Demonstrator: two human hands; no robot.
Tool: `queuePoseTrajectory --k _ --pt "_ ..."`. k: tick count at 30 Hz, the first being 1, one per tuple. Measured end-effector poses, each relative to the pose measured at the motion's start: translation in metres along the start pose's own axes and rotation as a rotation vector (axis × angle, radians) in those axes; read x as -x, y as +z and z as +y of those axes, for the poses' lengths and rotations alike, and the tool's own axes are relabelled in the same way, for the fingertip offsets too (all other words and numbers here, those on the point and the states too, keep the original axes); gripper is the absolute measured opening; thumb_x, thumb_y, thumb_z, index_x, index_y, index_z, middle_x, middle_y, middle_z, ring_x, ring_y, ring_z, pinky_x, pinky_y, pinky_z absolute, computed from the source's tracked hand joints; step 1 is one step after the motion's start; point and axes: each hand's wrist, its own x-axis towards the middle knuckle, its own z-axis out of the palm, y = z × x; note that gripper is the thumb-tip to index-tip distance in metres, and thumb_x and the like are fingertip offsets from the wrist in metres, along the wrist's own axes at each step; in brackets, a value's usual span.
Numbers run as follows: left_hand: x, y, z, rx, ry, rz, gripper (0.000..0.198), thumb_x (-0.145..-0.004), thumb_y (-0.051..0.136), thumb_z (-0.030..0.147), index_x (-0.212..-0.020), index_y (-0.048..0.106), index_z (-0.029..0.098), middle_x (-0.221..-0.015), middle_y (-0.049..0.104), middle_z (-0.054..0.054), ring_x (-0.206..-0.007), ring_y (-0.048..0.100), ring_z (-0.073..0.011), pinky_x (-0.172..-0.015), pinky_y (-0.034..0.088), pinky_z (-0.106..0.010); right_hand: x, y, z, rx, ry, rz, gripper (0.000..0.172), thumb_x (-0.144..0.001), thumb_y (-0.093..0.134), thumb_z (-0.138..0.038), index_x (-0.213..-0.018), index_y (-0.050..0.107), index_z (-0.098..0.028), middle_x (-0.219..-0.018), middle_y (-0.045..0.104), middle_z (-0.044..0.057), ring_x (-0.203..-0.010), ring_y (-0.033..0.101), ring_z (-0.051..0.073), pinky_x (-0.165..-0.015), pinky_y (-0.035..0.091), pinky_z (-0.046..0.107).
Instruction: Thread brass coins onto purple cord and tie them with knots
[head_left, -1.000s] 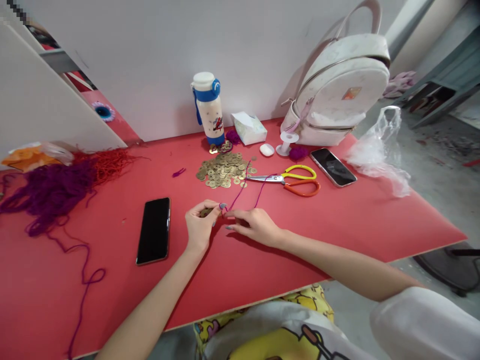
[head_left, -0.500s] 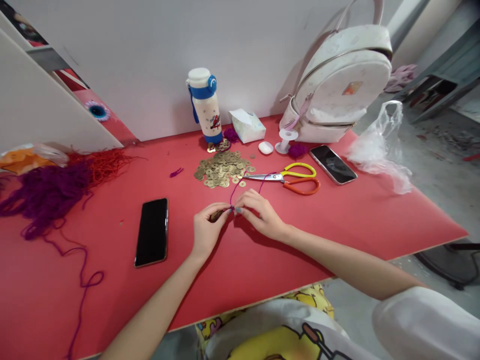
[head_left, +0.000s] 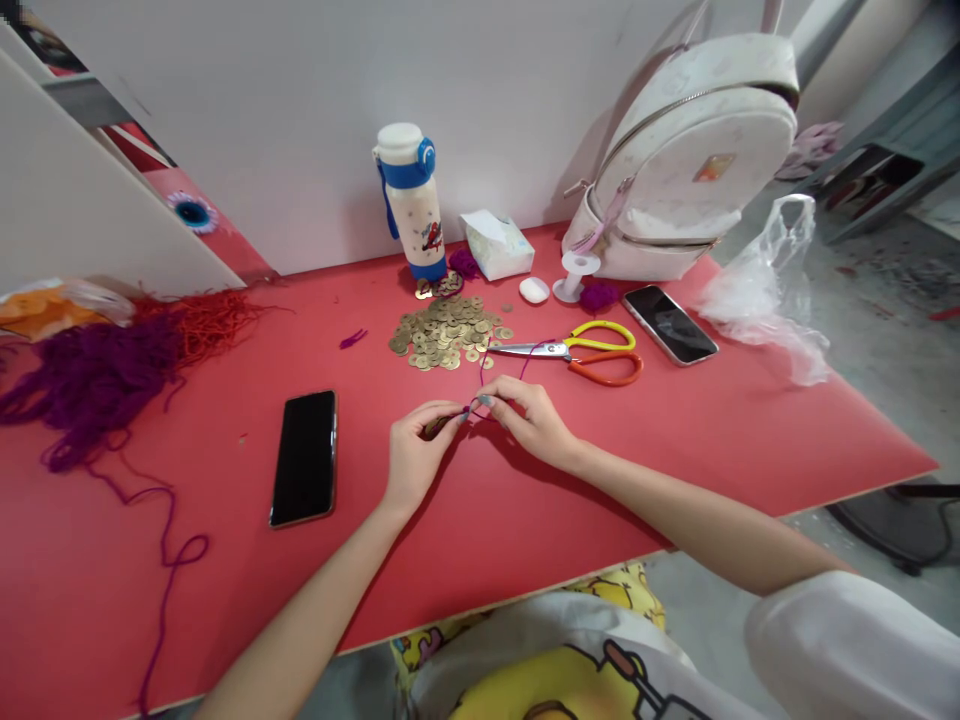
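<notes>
Over the front middle of the red table, my left hand [head_left: 421, 445] is closed on a few brass coins [head_left: 435, 427], partly hidden by its fingers. Purple yarn [head_left: 482, 372] comes out at its fingertips. My right hand [head_left: 531, 420] pinches that yarn just to the right, and a small loop shows between the two hands. Another strand runs up from the right fingers to the scissors [head_left: 600, 352], which have one yellow and one orange handle. Behind the hands spreads a heap of brass coins with holes [head_left: 442, 332].
A black phone [head_left: 304, 460] lies left, a second phone [head_left: 671, 325] right. Purple yarn bundles [head_left: 97, 380] fill the left side. Along the back stand a bottle [head_left: 411, 205], tissue pack [head_left: 499, 250], white spool [head_left: 576, 275] and backpack [head_left: 690, 160]; a plastic bag [head_left: 765, 295] sits right.
My right hand has drawn slightly up and right, away from the left fingertips, opening a small yarn loop between them. My left hand stays almost in place.
</notes>
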Motion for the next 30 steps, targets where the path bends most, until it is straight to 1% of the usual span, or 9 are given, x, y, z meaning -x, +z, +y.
queuePoseTrajectory --k 4,9,13,16,18,20,22,26,30 --pt "0.001 0.000 0.000 0.006 -0.007 -0.029 0.012 -0.078 0.071 0.027 -0.083 0.077 0.018 -0.090 0.076 -0.007 -0.083 0.070 -0.0202 -0.078 0.054 -0.030 0.000 0.001 0.000 -0.039 0.020 -0.014 0.023 -0.097 0.047 -0.026 -0.090 0.067 -0.017 -0.081 0.068 0.004 -0.072 0.061 0.015 -0.067 0.045 0.026" --pt "0.000 0.000 0.000 0.012 -0.020 -0.027 0.012 -0.077 0.072 0.029 -0.080 0.077 0.018 -0.085 0.076 -0.007 -0.079 0.070 -0.0195 -0.074 0.054 -0.029 0.001 0.001 -0.001 -0.091 0.074 -0.027 0.023 -0.096 0.048 -0.029 -0.090 0.067 -0.018 -0.077 0.067 0.002 -0.069 0.060 0.014 -0.063 0.045 0.024" --pt "0.000 0.000 0.001 0.016 -0.010 -0.035 0.012 -0.078 0.072 0.029 -0.080 0.076 0.018 -0.085 0.076 -0.007 -0.078 0.070 -0.0192 -0.072 0.054 -0.028 0.001 0.000 -0.003 -0.097 0.061 -0.042 0.025 -0.097 0.048 -0.032 -0.089 0.066 -0.017 -0.077 0.066 0.002 -0.070 0.060 0.014 -0.063 0.044 0.024" --pt "0.000 0.000 0.001 -0.004 -0.004 -0.018 0.012 -0.078 0.071 0.028 -0.079 0.076 0.017 -0.084 0.076 -0.007 -0.078 0.070 -0.0193 -0.073 0.055 -0.029 0.001 -0.004 -0.002 -0.061 -0.048 -0.055 0.029 -0.098 0.047 -0.034 -0.083 0.065 -0.017 -0.076 0.065 0.004 -0.069 0.058 0.015 -0.064 0.043 0.026" --pt "0.001 -0.001 0.001 -0.027 0.017 -0.001 0.011 -0.078 0.071 0.027 -0.079 0.076 0.017 -0.085 0.075 -0.007 -0.079 0.070 -0.0195 -0.075 0.055 -0.029 0.000 -0.006 -0.002 -0.024 -0.168 -0.052 0.036 -0.100 0.043 -0.033 -0.075 0.063 -0.018 -0.068 0.062 0.003 -0.065 0.053 0.015 -0.066 0.042 0.029" --pt "0.001 -0.002 0.002 -0.050 0.051 0.008 0.010 -0.079 0.070 0.026 -0.079 0.076 0.018 -0.085 0.075 -0.007 -0.080 0.070 -0.0196 -0.074 0.055 -0.029 -0.001 -0.009 0.000 -0.003 -0.240 -0.026 0.041 -0.102 0.039 -0.030 -0.070 0.061 -0.019 -0.063 0.058 0.002 -0.063 0.050 0.015 -0.068 0.041 0.031" --pt "0.001 -0.002 0.002 -0.072 0.089 0.012 0.009 -0.080 0.069 0.024 -0.080 0.076 0.018 -0.086 0.075 -0.007 -0.080 0.070 -0.0193 -0.074 0.055 -0.029 -0.002 -0.010 0.002 0.026 -0.224 0.020 0.036 -0.101 0.043 -0.030 -0.073 0.063 -0.019 -0.066 0.060 0.002 -0.066 0.051 0.016 -0.070 0.042 0.032" --pt "0.002 -0.003 0.004 -0.098 0.149 0.011 0.009 -0.081 0.068 0.021 -0.081 0.076 0.019 -0.085 0.076 -0.007 -0.079 0.070 -0.0182 -0.074 0.055 -0.028 -0.006 -0.009 0.008 0.090 -0.167 0.052 0.014 -0.094 0.058 -0.028 -0.089 0.070 -0.020 -0.087 0.063 0.005 -0.084 0.056 0.019 -0.078 0.046 0.033" --pt "0.002 -0.002 0.006 -0.110 0.177 0.009 0.009 -0.081 0.067 0.020 -0.079 0.076 0.018 -0.083 0.075 -0.006 -0.077 0.069 -0.0173 -0.072 0.055 -0.027 -0.008 -0.007 0.010 0.060 -0.159 0.025 0.010 -0.090 0.064 -0.027 -0.087 0.073 -0.022 -0.088 0.061 0.004 -0.088 0.057 0.020 -0.082 0.048 0.035"
